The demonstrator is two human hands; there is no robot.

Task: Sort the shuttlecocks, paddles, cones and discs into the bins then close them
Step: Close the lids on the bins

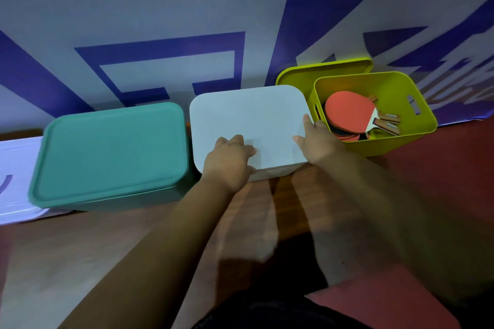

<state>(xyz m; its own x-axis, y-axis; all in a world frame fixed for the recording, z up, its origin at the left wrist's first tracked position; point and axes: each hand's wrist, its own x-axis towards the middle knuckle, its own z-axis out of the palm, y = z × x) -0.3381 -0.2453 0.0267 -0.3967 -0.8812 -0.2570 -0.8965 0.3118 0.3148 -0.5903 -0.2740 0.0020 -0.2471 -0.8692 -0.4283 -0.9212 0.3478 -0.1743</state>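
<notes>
A white lid (248, 115) lies on the middle bin. My left hand (230, 160) rests on its front edge with the fingers bent down onto the lid. At the lid's right front corner my right hand (315, 139) presses with spread fingers. Left of it stands a teal bin (112, 152) with its lid on. To the right an open lime-green bin (425, 112) holds several red paddles (350, 112). Its lime-green lid (320, 72) leans behind it against the wall.
A blue and white banner (187, 21) forms the wall right behind the bins. A white box (16, 179) sits at the far left edge. The bins stand on a wooden floor (133, 235), which turns red on the right.
</notes>
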